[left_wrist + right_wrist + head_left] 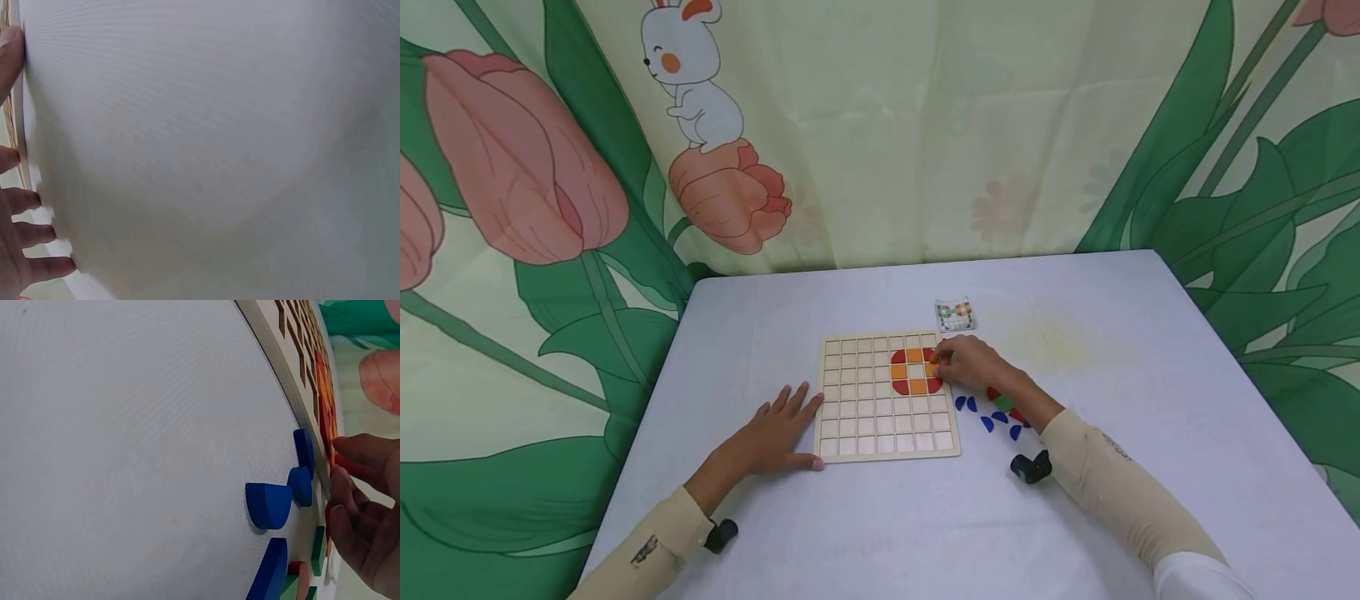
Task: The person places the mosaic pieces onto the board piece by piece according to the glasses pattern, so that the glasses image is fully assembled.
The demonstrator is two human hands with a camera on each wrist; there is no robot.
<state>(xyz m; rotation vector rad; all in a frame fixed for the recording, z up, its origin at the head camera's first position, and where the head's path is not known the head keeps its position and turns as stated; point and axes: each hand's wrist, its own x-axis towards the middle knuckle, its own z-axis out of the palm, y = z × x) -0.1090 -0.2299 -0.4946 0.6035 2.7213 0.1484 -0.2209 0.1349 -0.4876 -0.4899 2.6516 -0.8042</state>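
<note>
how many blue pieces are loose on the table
5 visible: two beside the wooden board's right edge, and three nearer the right forearm. More may be hidden under the right hand or arm.

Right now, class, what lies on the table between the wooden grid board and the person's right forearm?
Loose blue pieces with a green and red one, beside the wooden grid board, clearest in the head view.

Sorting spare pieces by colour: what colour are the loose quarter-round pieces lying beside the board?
Blue: the quarter-round pieces beside the board show best in the right wrist view.
</note>
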